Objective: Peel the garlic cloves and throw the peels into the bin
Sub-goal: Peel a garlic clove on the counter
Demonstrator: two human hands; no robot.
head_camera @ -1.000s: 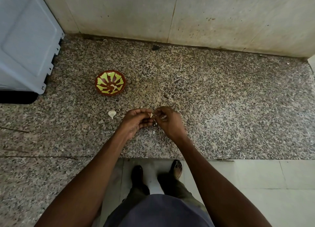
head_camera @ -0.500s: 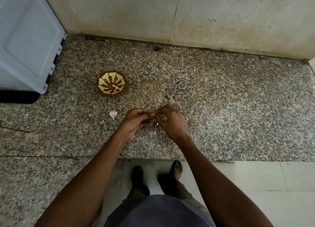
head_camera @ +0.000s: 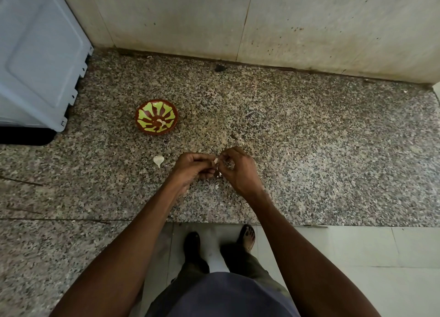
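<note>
My left hand and my right hand meet fingertip to fingertip over the speckled granite counter. Between them they pinch a small pale garlic clove, mostly hidden by the fingers. A small whitish scrap of peel shows just below the fingers. A second, whole clove lies on the counter to the left of my left hand. Farther back left sits a small red bowl with a green pattern, holding a pale piece. No bin is in view.
A grey-white appliance stands at the far left on the counter. A tiled wall closes the back. The counter's front edge runs just below my wrists, with floor tiles and my feet beneath.
Both hands stay at the same spot; the fingers shift slightly around the clove, the right hand's fingertips working at it. Nothing else has moved.
</note>
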